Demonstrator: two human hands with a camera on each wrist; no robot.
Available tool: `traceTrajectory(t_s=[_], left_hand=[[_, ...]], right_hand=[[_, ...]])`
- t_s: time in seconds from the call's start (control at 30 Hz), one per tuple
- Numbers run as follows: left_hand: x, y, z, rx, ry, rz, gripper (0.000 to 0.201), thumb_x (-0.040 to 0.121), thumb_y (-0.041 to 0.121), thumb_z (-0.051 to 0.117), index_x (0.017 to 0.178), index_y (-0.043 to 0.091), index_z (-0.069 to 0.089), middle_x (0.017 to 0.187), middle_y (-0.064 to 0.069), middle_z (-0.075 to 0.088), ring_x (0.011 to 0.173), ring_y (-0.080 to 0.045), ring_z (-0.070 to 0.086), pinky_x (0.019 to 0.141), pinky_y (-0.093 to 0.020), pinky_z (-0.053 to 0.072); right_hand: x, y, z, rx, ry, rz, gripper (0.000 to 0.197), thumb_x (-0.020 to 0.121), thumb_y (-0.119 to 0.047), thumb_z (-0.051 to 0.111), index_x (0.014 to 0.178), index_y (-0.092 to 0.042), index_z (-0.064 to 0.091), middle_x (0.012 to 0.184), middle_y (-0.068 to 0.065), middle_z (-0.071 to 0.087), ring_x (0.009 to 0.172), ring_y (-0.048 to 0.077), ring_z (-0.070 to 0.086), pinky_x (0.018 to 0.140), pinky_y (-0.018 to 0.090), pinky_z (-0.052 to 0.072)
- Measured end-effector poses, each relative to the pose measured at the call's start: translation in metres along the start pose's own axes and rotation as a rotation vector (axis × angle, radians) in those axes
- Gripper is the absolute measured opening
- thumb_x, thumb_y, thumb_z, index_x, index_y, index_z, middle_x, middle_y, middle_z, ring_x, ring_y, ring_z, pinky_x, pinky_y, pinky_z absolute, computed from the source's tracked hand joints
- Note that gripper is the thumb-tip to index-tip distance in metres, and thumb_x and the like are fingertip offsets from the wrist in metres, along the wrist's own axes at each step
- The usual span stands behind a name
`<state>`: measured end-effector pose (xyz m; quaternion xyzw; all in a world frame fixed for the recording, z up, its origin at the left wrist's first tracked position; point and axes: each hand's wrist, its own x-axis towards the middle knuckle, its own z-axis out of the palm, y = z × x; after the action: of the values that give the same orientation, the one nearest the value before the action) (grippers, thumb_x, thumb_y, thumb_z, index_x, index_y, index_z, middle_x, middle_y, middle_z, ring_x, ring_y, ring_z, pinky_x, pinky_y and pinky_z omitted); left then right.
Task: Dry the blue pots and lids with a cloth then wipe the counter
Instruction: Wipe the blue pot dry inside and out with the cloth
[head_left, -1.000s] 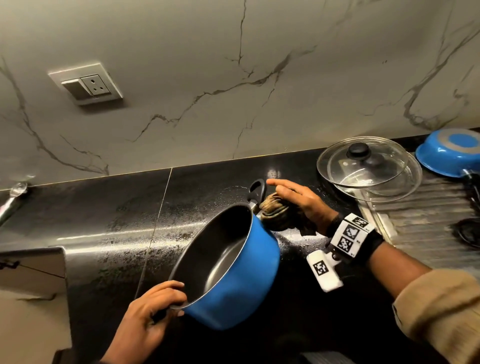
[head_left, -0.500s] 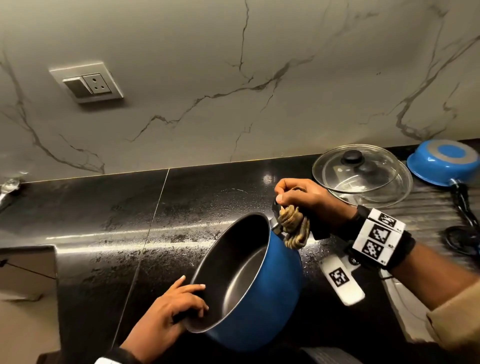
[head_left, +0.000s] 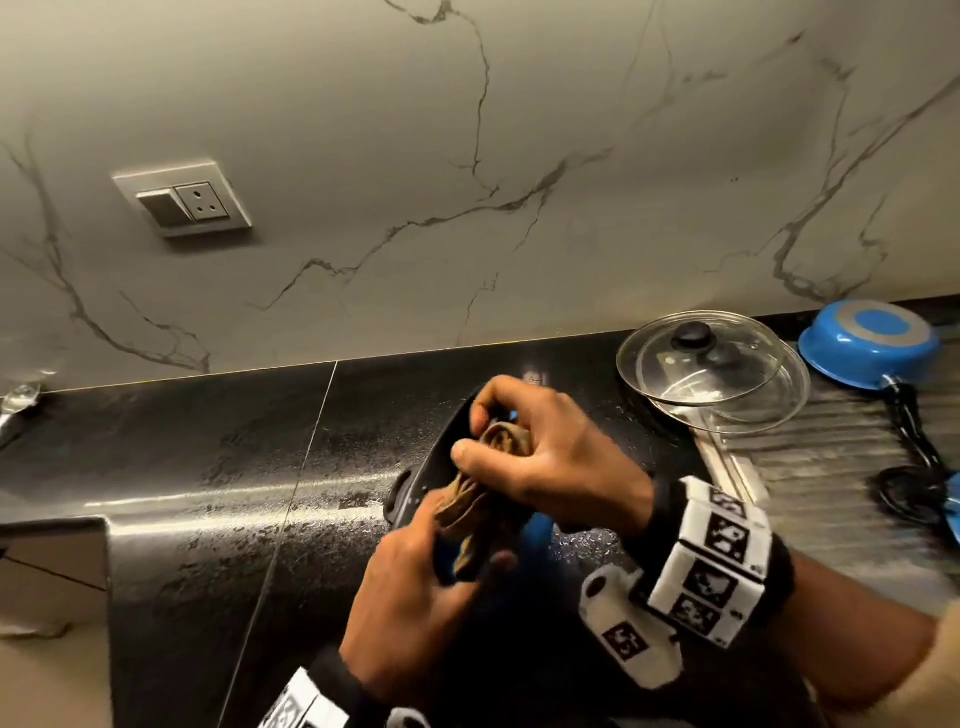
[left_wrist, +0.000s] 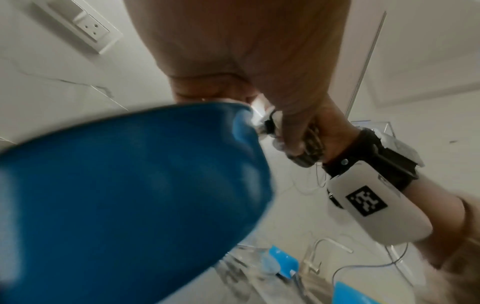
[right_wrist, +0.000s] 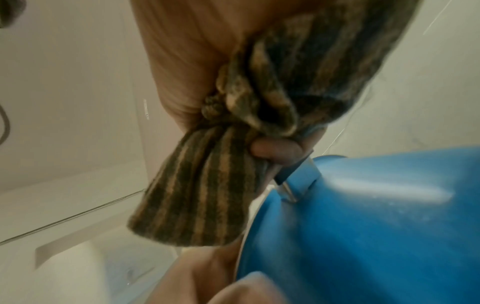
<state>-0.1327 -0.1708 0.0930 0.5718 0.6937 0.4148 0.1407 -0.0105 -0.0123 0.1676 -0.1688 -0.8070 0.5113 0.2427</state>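
A blue pot (head_left: 537, 530) with a black inside is held above the black counter (head_left: 208, 467), mostly hidden behind both hands. My right hand (head_left: 475, 431) grips a bunched brown striped cloth (head_left: 498, 441) at the pot's rim. In the right wrist view the cloth (right_wrist: 207, 195) hangs beside the pot's handle bracket (right_wrist: 298, 179). My left hand (head_left: 457, 551) grips the pot's near side, thumb over the rim. The left wrist view is filled by the pot's blue wall (left_wrist: 130, 205). Two glass lids (head_left: 711, 374) lie stacked at the back right.
A second blue pot (head_left: 872, 343) sits upside down on the ribbed drainboard (head_left: 831, 467) at far right, with a black cord (head_left: 914, 441) beside it. A wall socket (head_left: 182, 200) is on the marble backsplash. The counter has a cut-out edge (head_left: 57, 525) at the left.
The pot has been turned and both hands have come together over it. The right hand carried the cloth from the far handle to the rim, and the left hand shifted up the pot's side.
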Motion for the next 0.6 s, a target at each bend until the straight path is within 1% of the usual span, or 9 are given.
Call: traceTrajectory(t_s=[0.1, 0.17, 0.2, 0.23, 0.33, 0.37, 0.43, 0.5, 0.6], left_hand=[[0.013, 0.002, 0.001, -0.12, 0.178, -0.022, 0.02, 0.069, 0.054, 0.067, 0.084, 0.041, 0.066, 0.074, 0.02, 0.069, 0.062, 0.007, 0.059, 0.056, -0.014, 0.046], [0.011, -0.014, 0.0, -0.106, 0.254, -0.053, 0.019, 0.074, 0.049, 0.061, 0.082, 0.032, 0.063, 0.066, 0.01, 0.066, 0.054, 0.0, 0.052, 0.053, -0.022, 0.047], [0.008, -0.024, 0.001, -0.09, 0.285, -0.076, 0.022, 0.078, 0.048, 0.059, 0.084, 0.027, 0.062, 0.063, 0.004, 0.064, 0.053, -0.01, 0.052, 0.053, -0.032, 0.048], [0.004, -0.034, 0.0, -0.084, 0.319, -0.098, 0.024, 0.082, 0.048, 0.057, 0.087, 0.026, 0.062, 0.06, 0.003, 0.06, 0.052, -0.015, 0.048, 0.052, -0.035, 0.047], [-0.006, -0.05, -0.004, -0.173, 0.392, -0.147, 0.021, 0.087, 0.056, 0.057, 0.088, 0.037, 0.065, 0.06, 0.014, 0.054, 0.056, -0.002, 0.04, 0.05, -0.03, 0.036], [-0.009, -0.053, -0.007, -0.188, 0.402, -0.153, 0.024, 0.086, 0.06, 0.058, 0.088, 0.038, 0.066, 0.065, 0.014, 0.057, 0.06, 0.0, 0.043, 0.052, -0.032, 0.038], [-0.014, -0.052, -0.011, -0.203, 0.397, -0.141, 0.023, 0.085, 0.063, 0.06, 0.087, 0.042, 0.068, 0.071, 0.014, 0.062, 0.064, 0.004, 0.047, 0.056, -0.032, 0.041], [-0.016, -0.048, -0.012, -0.252, 0.376, -0.135, 0.012, 0.085, 0.049, 0.061, 0.09, 0.047, 0.071, 0.076, 0.016, 0.068, 0.067, 0.007, 0.053, 0.061, -0.027, 0.046], [-0.028, -0.053, -0.015, -0.411, 0.372, -0.151, 0.025, 0.081, 0.026, 0.068, 0.091, 0.048, 0.075, 0.078, 0.019, 0.071, 0.072, 0.007, 0.058, 0.066, -0.015, 0.048]], right_hand=[[0.003, -0.006, 0.014, 0.013, -0.145, -0.108, 0.024, 0.089, -0.025, 0.072, 0.105, -0.014, 0.058, 0.089, 0.001, 0.067, 0.079, 0.015, 0.068, 0.067, 0.035, 0.059], [0.003, -0.005, 0.013, 0.045, -0.137, -0.139, 0.024, 0.09, -0.024, 0.071, 0.108, -0.012, 0.06, 0.086, -0.005, 0.067, 0.075, 0.009, 0.068, 0.063, 0.025, 0.056], [0.003, -0.005, 0.01, 0.063, -0.083, -0.158, 0.021, 0.091, -0.022, 0.07, 0.106, -0.01, 0.062, 0.081, -0.007, 0.067, 0.07, 0.006, 0.067, 0.061, 0.02, 0.052], [0.002, -0.003, 0.007, 0.076, -0.002, -0.171, 0.016, 0.092, -0.021, 0.069, 0.102, -0.01, 0.064, 0.077, -0.007, 0.067, 0.066, 0.005, 0.066, 0.059, 0.019, 0.05], [-0.002, 0.009, -0.002, 0.178, 0.216, -0.161, 0.017, 0.093, -0.022, 0.066, 0.101, -0.007, 0.065, 0.084, 0.002, 0.073, 0.065, 0.004, 0.068, 0.059, 0.017, 0.05], [-0.003, 0.014, -0.001, 0.191, 0.23, -0.175, 0.019, 0.093, -0.021, 0.066, 0.104, -0.006, 0.065, 0.089, 0.002, 0.073, 0.069, 0.004, 0.069, 0.061, 0.017, 0.051], [-0.007, 0.024, 0.009, 0.091, 0.149, -0.288, 0.02, 0.091, -0.016, 0.07, 0.108, -0.006, 0.067, 0.099, 0.002, 0.072, 0.085, 0.008, 0.07, 0.074, 0.029, 0.056], [-0.011, 0.036, 0.031, -0.191, 0.016, -0.541, 0.021, 0.09, -0.017, 0.073, 0.108, -0.006, 0.071, 0.114, 0.007, 0.069, 0.105, 0.02, 0.065, 0.089, 0.038, 0.053], [-0.009, 0.051, 0.047, -0.464, -0.035, -0.765, 0.023, 0.098, -0.026, 0.061, 0.109, -0.01, 0.074, 0.126, 0.01, 0.064, 0.113, 0.03, 0.059, 0.095, 0.039, 0.048]])
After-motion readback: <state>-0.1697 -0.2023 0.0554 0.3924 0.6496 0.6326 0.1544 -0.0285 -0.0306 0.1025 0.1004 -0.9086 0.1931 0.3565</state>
